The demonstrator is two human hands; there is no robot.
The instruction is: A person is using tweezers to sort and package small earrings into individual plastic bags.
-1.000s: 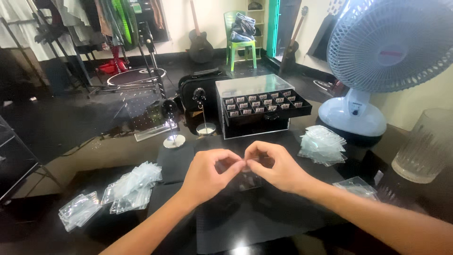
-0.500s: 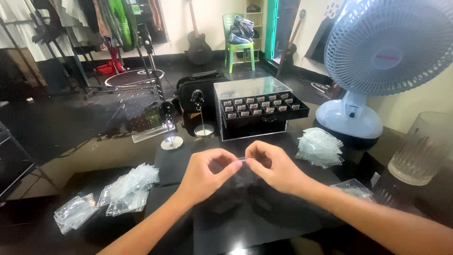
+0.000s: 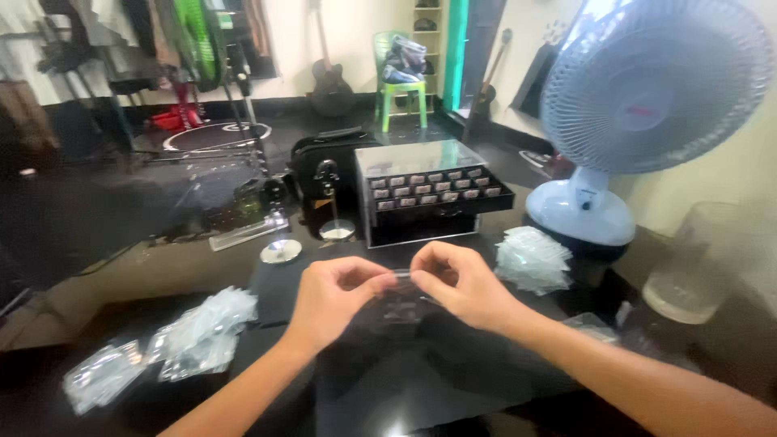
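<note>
My left hand (image 3: pixel 332 299) and my right hand (image 3: pixel 461 283) meet over a black table (image 3: pixel 405 380), fingertips pinching the top edge of a small clear plastic bag (image 3: pixel 401 295) that hangs between them. What is inside the bag is too small to tell. A dark drawer box with a clear lid and rows of small compartments (image 3: pixel 433 194) stands just beyond my hands.
Piles of small clear bags lie at the left (image 3: pixel 194 332), far left (image 3: pixel 101 376) and right (image 3: pixel 534 259). A pale blue desk fan (image 3: pixel 631 105) and a clear ribbed jar (image 3: pixel 696 263) stand at the right. Two small stands (image 3: pixel 332 202) and a black bag sit behind.
My hands stay together on the little bag; they have shifted slightly as the view moved a bit closer and lower.
</note>
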